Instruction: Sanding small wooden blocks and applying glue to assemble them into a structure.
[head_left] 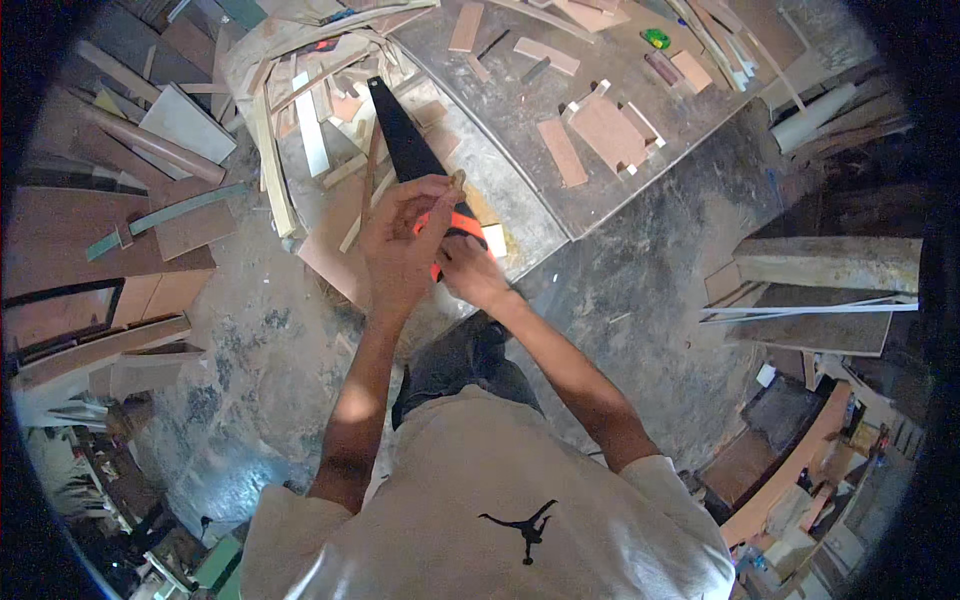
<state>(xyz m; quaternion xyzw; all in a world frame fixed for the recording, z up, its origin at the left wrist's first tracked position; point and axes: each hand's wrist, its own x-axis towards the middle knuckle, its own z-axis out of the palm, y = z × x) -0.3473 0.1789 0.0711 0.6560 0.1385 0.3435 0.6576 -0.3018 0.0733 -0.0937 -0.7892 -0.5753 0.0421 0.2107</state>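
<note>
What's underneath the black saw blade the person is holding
Under the saw blade lie wood strips and offcuts piled on a pale board. The hands, left hand and right hand, cover the orange handle and whatever lies beneath it.

Workbench [640, 150]: a grey, dusty top is seen, strewn with offcuts.
Brown wood block [562, 152]: laid flat on the bench.
Green object [656, 39]: set near the bench's far edge.
Planks [830, 262]: stacked at the right.
Floor [640, 300]: stained concrete.
</note>
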